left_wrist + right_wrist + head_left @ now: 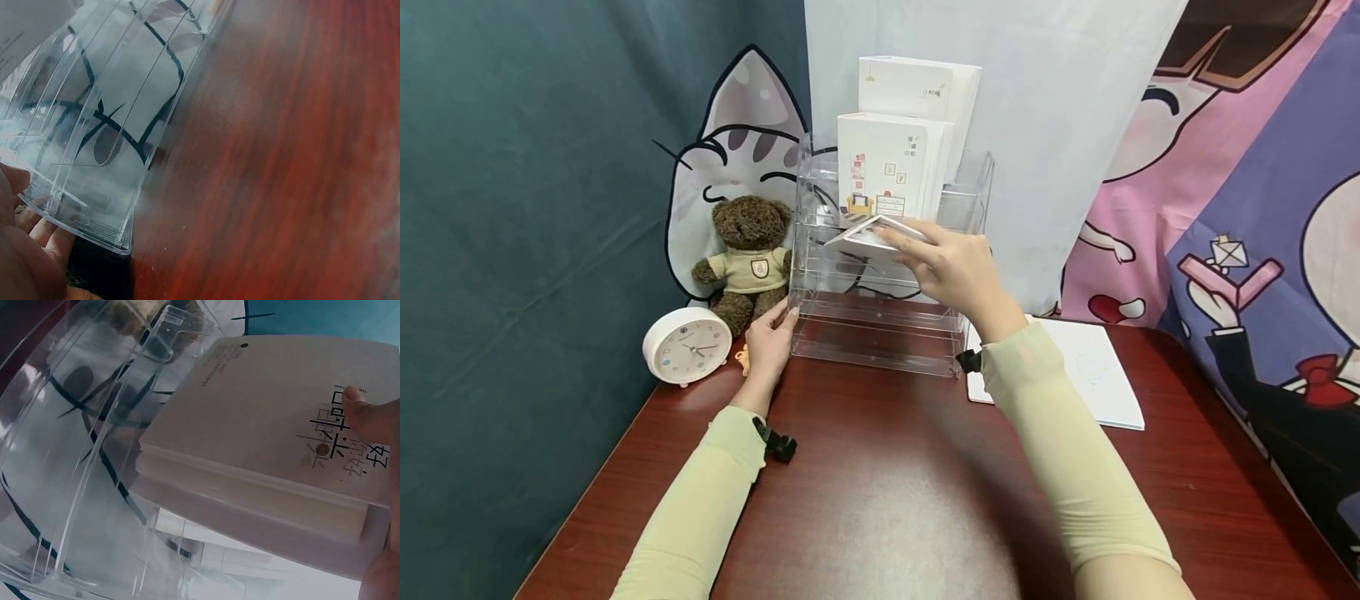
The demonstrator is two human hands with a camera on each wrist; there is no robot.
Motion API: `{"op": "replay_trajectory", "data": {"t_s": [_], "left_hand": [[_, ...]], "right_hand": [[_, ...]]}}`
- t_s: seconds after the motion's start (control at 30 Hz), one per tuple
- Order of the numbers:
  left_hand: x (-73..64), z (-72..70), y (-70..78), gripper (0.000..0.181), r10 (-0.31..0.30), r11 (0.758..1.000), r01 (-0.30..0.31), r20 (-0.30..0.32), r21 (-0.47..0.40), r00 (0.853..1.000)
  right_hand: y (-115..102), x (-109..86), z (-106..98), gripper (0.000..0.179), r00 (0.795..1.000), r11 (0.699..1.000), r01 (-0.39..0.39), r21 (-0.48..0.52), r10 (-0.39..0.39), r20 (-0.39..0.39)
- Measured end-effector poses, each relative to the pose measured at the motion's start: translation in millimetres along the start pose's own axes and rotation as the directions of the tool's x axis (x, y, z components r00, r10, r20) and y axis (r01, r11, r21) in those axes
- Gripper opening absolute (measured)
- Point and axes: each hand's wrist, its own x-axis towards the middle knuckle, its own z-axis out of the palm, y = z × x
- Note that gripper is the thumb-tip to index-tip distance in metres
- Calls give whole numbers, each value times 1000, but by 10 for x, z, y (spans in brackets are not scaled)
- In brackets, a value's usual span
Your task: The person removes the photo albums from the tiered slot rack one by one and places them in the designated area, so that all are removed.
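A clear acrylic rack (880, 360) with several tiers stands at the back of the table. My left hand (769, 340) grips its left side edge; in the left wrist view, the thumb and fingers lie on either side of the clear panel (94, 234). My right hand (955, 271) holds a thick white book (250, 412) in front of the middle tiers, thumb on the printed cover. From the head view this book is seen nearly edge-on, its covers slightly spread. Behind it, two white books stand upright: one with a room drawing (880, 158), and a taller one (910, 87) farther back.
Left of the rack, a brown teddy bear (748, 267) sits behind a round white clock (688, 346). A small orange item (742, 358) lies by my left wrist. On the right, an open white notebook (1093, 375) lies on the red-brown table (865, 467). Printed curtains hang behind.
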Motion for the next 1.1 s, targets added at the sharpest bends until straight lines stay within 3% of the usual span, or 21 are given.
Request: {"op": "replay_trajectory", "data": {"t_s": [0.47,0.57,0.77,0.93,1.1], "left_hand": [[0,-5,9,36,20,1000,-20,-12,17,1000],[4,1,6,36,20,1000,-20,-9,13,1000],[16,-16,-21,37,7,1000,-7,-6,-2,1000],[15,-5,-9,37,1,1000,0,13,-17,1000],[19,-7,3,38,3,1000,-3,10,-5,1000]], "right_hand": [[-105,-146,5,37,988,995,-86,43,90,-122],[-160,-222,-22,37,970,988,-129,81,142,-196],[-278,-382,-8,38,914,963,-176,202,236,-330],[-342,-514,26,37,898,954,-176,241,256,-358],[-355,-579,41,39,899,941,-168,295,269,-346]]}}
